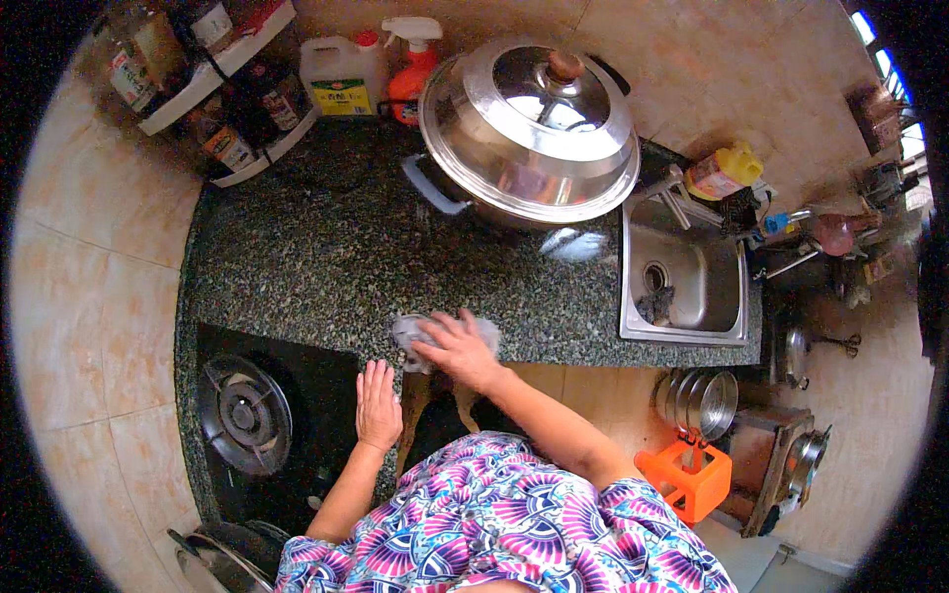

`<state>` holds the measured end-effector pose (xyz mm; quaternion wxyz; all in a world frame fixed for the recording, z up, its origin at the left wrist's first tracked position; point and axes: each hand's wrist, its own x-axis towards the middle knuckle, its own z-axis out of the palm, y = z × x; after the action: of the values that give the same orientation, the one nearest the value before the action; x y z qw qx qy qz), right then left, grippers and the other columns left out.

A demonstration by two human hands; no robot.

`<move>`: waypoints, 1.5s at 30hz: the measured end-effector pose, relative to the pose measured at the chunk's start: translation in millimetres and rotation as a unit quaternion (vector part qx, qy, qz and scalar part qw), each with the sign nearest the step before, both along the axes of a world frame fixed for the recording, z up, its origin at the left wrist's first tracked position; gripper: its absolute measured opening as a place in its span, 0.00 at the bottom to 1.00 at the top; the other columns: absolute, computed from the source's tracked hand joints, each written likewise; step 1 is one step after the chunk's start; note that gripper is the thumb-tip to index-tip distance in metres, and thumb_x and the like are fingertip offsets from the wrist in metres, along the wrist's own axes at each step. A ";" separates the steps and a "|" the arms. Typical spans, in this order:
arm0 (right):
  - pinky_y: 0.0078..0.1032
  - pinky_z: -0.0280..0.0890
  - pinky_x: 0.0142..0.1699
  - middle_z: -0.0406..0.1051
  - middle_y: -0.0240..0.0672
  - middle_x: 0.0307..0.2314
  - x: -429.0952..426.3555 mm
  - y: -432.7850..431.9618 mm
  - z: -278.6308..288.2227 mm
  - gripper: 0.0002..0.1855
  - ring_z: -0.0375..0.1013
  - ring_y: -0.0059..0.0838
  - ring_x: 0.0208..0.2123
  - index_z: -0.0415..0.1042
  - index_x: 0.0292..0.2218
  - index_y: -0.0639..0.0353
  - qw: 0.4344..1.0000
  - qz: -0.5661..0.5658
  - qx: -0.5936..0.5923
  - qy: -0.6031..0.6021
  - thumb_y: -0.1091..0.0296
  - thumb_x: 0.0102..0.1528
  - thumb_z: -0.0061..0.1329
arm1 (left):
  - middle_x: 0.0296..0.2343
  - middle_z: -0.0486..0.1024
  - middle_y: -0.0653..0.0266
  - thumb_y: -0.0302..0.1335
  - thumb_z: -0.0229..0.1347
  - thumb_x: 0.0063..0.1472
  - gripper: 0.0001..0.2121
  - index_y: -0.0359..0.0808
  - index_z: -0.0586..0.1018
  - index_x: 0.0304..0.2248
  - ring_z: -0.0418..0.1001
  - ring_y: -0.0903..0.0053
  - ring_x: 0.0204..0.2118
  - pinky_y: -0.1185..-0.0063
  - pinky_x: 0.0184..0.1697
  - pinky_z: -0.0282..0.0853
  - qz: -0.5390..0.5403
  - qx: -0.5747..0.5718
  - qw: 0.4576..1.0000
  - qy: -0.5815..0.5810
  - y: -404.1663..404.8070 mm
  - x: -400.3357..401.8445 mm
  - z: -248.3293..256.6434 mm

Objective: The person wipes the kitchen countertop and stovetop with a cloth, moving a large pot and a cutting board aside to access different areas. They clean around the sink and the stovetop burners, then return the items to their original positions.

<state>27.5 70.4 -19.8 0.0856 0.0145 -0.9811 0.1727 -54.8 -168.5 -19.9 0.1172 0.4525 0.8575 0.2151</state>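
Under the spread fingers of my right hand (461,351) lies a crumpled pale grey cloth (410,333), pressed against the speckled dark granite countertop (334,244) near its front edge. My left hand (378,404) rests flat, fingers together, at the corner where the counter meets the black gas hob (315,408). It holds nothing. The hob's round burner (245,415) is left of that hand. Beyond both hands, a large steel pot with a domed lid (530,148) stands at the back of the counter.
A steel sink (686,282) with a dark scrubber (655,304) is set in at the right. At the back left are a corner rack of bottles (222,67), a white jug (345,74) and a red spray bottle (414,74). An orange plastic container (693,478) hangs low right.
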 end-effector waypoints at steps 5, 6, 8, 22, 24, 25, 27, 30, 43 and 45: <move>0.60 0.43 0.63 0.56 0.35 0.60 123.6 75.4 29.5 0.42 0.52 0.46 0.63 0.64 0.57 0.36 0.985 -0.133 0.005 -0.113 0.61 0.41 0.62 | 0.60 0.58 0.52 0.21 0.53 0.54 0.28 0.30 0.64 0.57 0.49 0.58 0.66 0.60 0.68 0.41 0.016 -0.004 1.000 0.013 0.6 0.3 1.1; 0.60 0.43 0.63 0.56 0.36 0.60 150.5 89.5 28.4 0.44 0.51 0.47 0.63 0.64 0.58 0.36 0.979 -0.175 0.013 -0.099 0.59 0.38 0.64 | 0.59 0.59 0.51 0.22 0.53 0.54 0.28 0.30 0.64 0.56 0.50 0.57 0.65 0.60 0.68 0.41 0.015 0.002 1.000 0.023 1.5 0.4 -0.9; 0.60 0.44 0.62 0.55 0.39 0.60 183.9 103.7 22.7 0.47 0.50 0.49 0.63 0.64 0.58 0.38 0.966 -0.248 0.006 -0.072 0.56 0.35 0.66 | 0.59 0.58 0.51 0.23 0.52 0.55 0.28 0.30 0.64 0.56 0.50 0.57 0.65 0.60 0.68 0.42 0.015 -0.009 0.999 0.028 1.1 0.3 1.3; 0.65 0.46 0.60 0.50 0.36 0.62 -29.5 76.6 9.2 0.37 0.45 0.48 0.64 0.60 0.60 0.41 0.988 -0.137 0.014 -0.070 0.48 0.51 0.55 | 0.58 0.58 0.51 0.25 0.53 0.54 0.27 0.31 0.65 0.54 0.51 0.57 0.64 0.60 0.67 0.44 0.033 -0.036 0.998 0.034 8.2 4.4 7.4; 0.66 0.44 0.60 0.49 0.36 0.63 -77.8 77.0 5.8 0.38 0.44 0.48 0.65 0.58 0.61 0.40 0.985 -0.155 0.017 -0.080 0.48 0.52 0.54 | 0.58 0.58 0.51 0.25 0.53 0.54 0.27 0.31 0.65 0.54 0.51 0.57 0.64 0.60 0.67 0.44 0.029 -0.037 0.998 0.032 10.0 2.5 8.0; 0.66 0.44 0.61 0.48 0.36 0.63 -95.8 77.0 4.0 0.38 0.44 0.48 0.65 0.57 0.62 0.39 0.983 -0.166 0.008 -0.081 0.47 0.52 0.54 | 0.58 0.58 0.51 0.25 0.53 0.54 0.27 0.31 0.65 0.54 0.51 0.57 0.64 0.60 0.67 0.44 0.026 -0.037 0.998 0.032 10.8 1.6 9.2; 0.67 0.43 0.61 0.47 0.36 0.64 -101.1 80.5 2.6 0.40 0.43 0.48 0.65 0.56 0.62 0.38 0.987 -0.147 0.002 -0.064 0.44 0.52 0.54 | 0.58 0.59 0.51 0.25 0.53 0.53 0.27 0.31 0.65 0.54 0.51 0.58 0.64 0.61 0.67 0.44 0.026 -0.034 0.998 0.041 11.3 1.4 8.3; 0.66 0.41 0.61 0.45 0.37 0.65 -61.1 95.7 17.9 0.43 0.41 0.49 0.66 0.55 0.63 0.36 0.987 -0.094 -0.010 -0.131 0.39 0.50 0.53 | 0.58 0.59 0.53 0.25 0.53 0.53 0.27 0.32 0.65 0.54 0.51 0.58 0.64 0.61 0.67 0.45 0.035 -0.035 0.998 0.039 6.3 1.8 6.6; 0.64 0.44 0.59 0.54 0.50 0.59 42.5 86.2 27.8 0.44 0.49 0.55 0.62 0.60 0.59 0.54 0.959 -0.273 -0.020 -0.074 0.45 0.46 0.58 | 0.58 0.59 0.55 0.28 0.55 0.54 0.28 0.34 0.65 0.55 0.52 0.58 0.64 0.61 0.67 0.46 0.041 -0.046 0.998 0.022 5.1 3.8 5.3; 0.60 0.46 0.61 0.53 0.46 0.60 -0.8 47.7 19.5 0.43 0.50 0.52 0.62 0.60 0.58 0.50 0.984 -0.168 0.002 -0.058 0.48 0.44 0.61 | 0.57 0.59 0.54 0.28 0.55 0.54 0.27 0.34 0.65 0.54 0.52 0.58 0.64 0.61 0.67 0.46 0.032 -0.040 0.998 0.020 8.9 1.0 7.0</move>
<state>26.7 118.1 -0.3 0.0562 -0.1606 -0.9733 0.1541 -53.8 -159.6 -13.0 0.1106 0.4238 0.8817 0.1753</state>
